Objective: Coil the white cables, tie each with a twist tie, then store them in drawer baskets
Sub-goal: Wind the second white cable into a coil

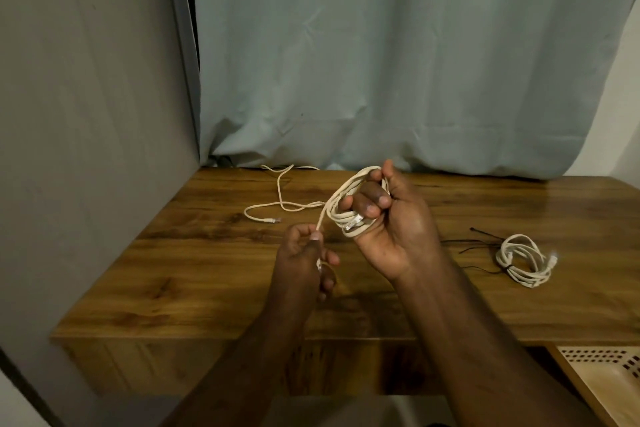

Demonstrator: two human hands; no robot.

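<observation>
My right hand [394,222] grips a coil of white cable [346,215] above the wooden table [207,270], fingers curled through its loops. My left hand [304,253] pinches the loose strand [321,218] running down from that coil. The cable's free tail [277,198] snakes across the table's far left and ends in a plug [272,219]. A second white cable [523,260], coiled and bound with a dark tie, lies on the table at the right. Black twist ties [478,239] lie beside it.
A pale perforated basket [609,378] sits in an open drawer at the lower right, below the table's front edge. A grey wall closes the left side and a pale blue curtain hangs behind the table.
</observation>
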